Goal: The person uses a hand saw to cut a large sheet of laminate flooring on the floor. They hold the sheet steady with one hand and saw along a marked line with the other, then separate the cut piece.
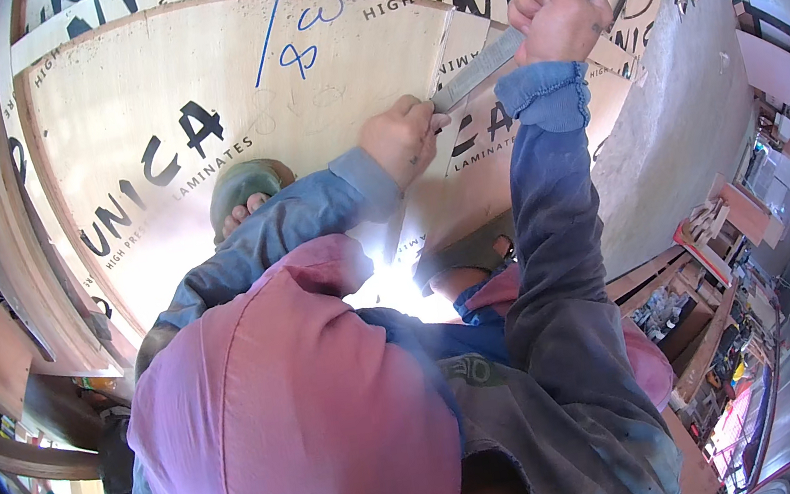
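A long, flat metal ruler (pixel 481 70) lies slantwise over the pale laminate sheet (pixel 332 84), rising toward the upper right. At its lower left end, the fingers of my left hand (pixel 403 141) are closed on it. Farther up, my right hand (pixel 560 17) grips the ruler near its far part, thumb on top. A thin dark stick shows just above the right fingers; I cannot make out what it is or whether it is held. Blue handwritten marks (pixel 297 38) stand on the sheet to the left of the ruler.
A foot in a dark sandal (pixel 250 184) rests on the sheet, left of my left forearm. Pink cloth (pixel 287 414) fills the lower middle. Wooden strips (pixel 78 216) edge the sheet at left. A grey surface (pixel 675 122) lies to the right, with clutter and wood scraps (pixel 701 229) beyond.
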Demonstrator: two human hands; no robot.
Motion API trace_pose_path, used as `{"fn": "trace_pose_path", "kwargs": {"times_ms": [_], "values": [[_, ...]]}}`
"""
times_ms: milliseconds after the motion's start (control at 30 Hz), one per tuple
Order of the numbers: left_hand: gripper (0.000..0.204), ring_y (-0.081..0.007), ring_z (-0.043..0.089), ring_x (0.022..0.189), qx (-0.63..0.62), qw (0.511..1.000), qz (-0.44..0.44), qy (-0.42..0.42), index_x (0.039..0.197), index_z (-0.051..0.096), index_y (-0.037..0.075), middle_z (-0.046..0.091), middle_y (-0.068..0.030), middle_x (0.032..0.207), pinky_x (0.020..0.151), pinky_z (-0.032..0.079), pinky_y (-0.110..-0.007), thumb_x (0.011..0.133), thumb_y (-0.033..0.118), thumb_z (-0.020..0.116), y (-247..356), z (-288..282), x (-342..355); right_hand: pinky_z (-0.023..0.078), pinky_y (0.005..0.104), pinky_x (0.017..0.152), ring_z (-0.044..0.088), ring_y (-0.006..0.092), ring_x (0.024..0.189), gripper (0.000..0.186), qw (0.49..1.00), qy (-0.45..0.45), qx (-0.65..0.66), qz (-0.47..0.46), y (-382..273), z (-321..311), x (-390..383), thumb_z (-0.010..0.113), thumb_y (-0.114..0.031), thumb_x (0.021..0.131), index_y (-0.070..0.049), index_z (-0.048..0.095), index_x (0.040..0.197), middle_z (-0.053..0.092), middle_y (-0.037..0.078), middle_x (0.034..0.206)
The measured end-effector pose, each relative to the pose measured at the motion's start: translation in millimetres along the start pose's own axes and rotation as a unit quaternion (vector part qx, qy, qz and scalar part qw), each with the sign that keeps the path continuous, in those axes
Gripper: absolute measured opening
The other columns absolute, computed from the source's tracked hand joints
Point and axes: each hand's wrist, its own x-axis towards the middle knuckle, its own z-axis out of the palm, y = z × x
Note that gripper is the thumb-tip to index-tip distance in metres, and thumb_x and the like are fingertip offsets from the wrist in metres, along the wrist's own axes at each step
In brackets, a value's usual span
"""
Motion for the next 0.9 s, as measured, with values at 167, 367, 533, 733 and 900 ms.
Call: {"fn": "trace_pose_path", "kwargs": {"times_ms": [167,367,533,733,900], "values": [[0.005,-0.0368,0.063,0.068,-0.004,1.0,0.018,0.007,0.084,0.062,0.002,0.061,-0.0166,0.079,0.059,0.05,-0.043,0.087,0.006,0.062,-2.2,1.8,3.7,0.023,0.0246,0.037,0.033,0.0065,0.043,0.032,0.997,0.007,-0.069,0.046,16.9,11.2,25.0,0.054,-0.03,0.099,-0.001,0.056,0.087,0.036,-0.004,0.055],[0.005,-0.0365,0.062,0.066,0.015,0.999,0.037,-0.009,0.084,0.063,0.001,0.06,-0.0168,0.074,0.058,0.05,-0.042,0.087,0.006,0.062,-12.1,1.2,14.0,0.024,0.0256,0.037,0.034,0.0074,0.042,0.03,0.987,0.016,-0.137,0.087,43.0,14.4,43.6,0.054,-0.03,0.099,-0.003,0.057,0.087,0.037,-0.004,0.054],[0.012,-0.0366,0.061,0.065,0.004,0.999,0.01,-0.03,0.082,0.064,0.001,0.059,-0.0175,0.072,0.058,0.049,-0.043,0.089,0.01,0.062,-17.1,0.4,14.3,0.025,0.0265,0.036,0.034,0.0081,0.041,0.028,0.987,0.012,-0.131,0.087,42.8,25.1,42.8,0.054,-0.03,0.098,-0.005,0.057,0.087,0.037,-0.004,0.053],[0.017,-0.0385,0.061,0.067,-0.007,0.998,0.054,-0.021,0.08,0.063,0.001,0.06,-0.0184,0.072,0.06,0.049,-0.044,0.09,0.014,0.062,-11.9,-1.7,18.3,0.025,0.0275,0.036,0.034,0.009,0.04,0.027,0.986,-0.001,-0.136,0.099,43.1,28.4,49.0,0.053,-0.03,0.098,-0.007,0.058,0.087,0.037,-0.004,0.053],[0.02,-0.039,0.062,0.068,0.043,0.998,0.03,-0.042,0.077,0.063,0.002,0.061,-0.018,0.073,0.062,0.05,-0.045,0.09,0.017,0.062,-8.6,1.2,21.0,0.026,0.0283,0.036,0.035,0.0098,0.039,0.025,0.985,-0.023,-0.127,0.115,44.3,33.7,57.4,0.053,-0.03,0.098,-0.008,0.058,0.086,0.037,-0.004,0.052]]}}
